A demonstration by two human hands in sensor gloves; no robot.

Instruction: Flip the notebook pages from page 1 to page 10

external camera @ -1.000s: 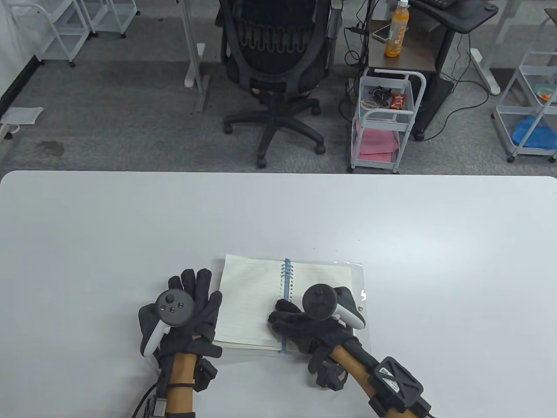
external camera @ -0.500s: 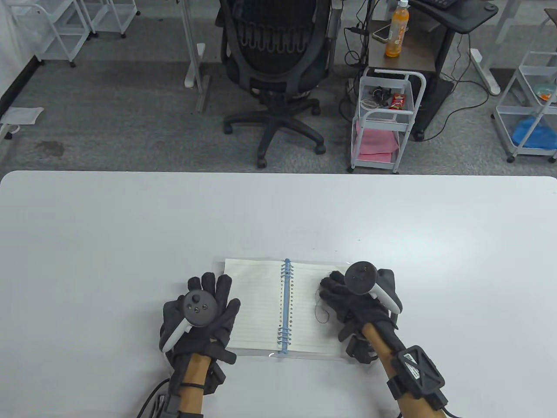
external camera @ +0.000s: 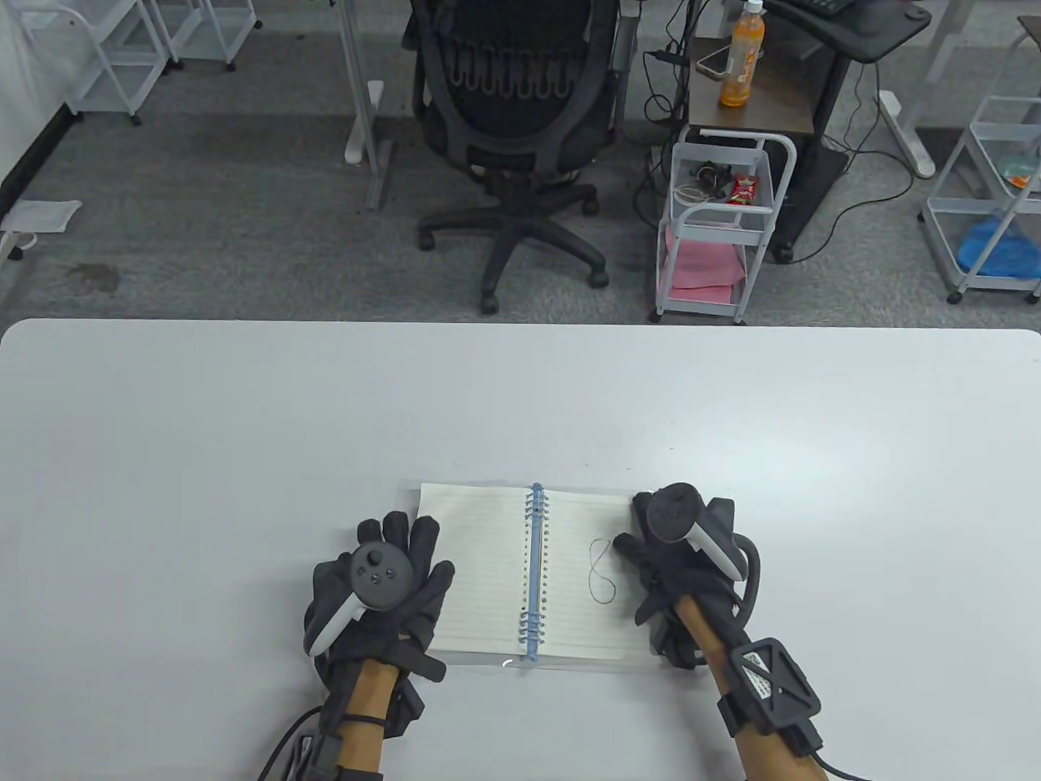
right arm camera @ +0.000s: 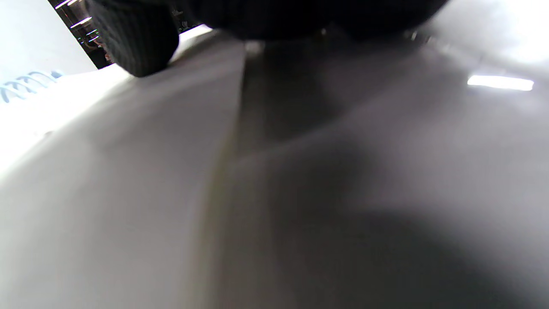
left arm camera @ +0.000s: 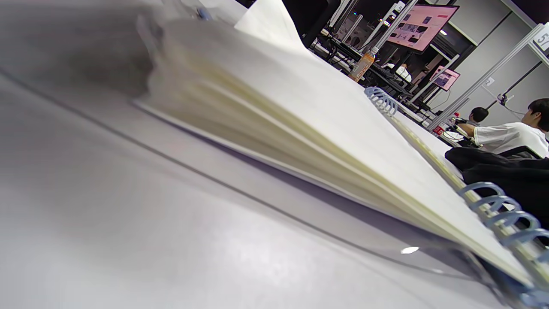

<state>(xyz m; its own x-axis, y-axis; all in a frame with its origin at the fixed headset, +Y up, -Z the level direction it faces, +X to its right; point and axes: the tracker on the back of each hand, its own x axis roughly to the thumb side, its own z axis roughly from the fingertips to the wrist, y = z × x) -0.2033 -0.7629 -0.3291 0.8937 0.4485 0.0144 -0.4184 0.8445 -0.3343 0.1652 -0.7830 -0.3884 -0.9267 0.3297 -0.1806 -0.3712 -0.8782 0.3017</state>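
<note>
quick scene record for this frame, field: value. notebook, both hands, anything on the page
notebook: open flat on the table, blue spiral binding down the middle
left hand: fingers spread flat, resting on the outer edge of the left page
right hand: at the outer edge of the right page; grip on a page cannot be told
mark: thin dark loop on the right page, maybe a thread
page numbers: not readable

Up top centre we see a black office chair (external camera: 508, 138) on the grey carpet. To its right, an orange drink bottle (external camera: 742, 57) stands on a dark side table (external camera: 752, 106), above a white trolley (external camera: 720, 236) holding something pink. Wire racks (external camera: 988, 203) fill the far right edge, more at upper left.
</note>
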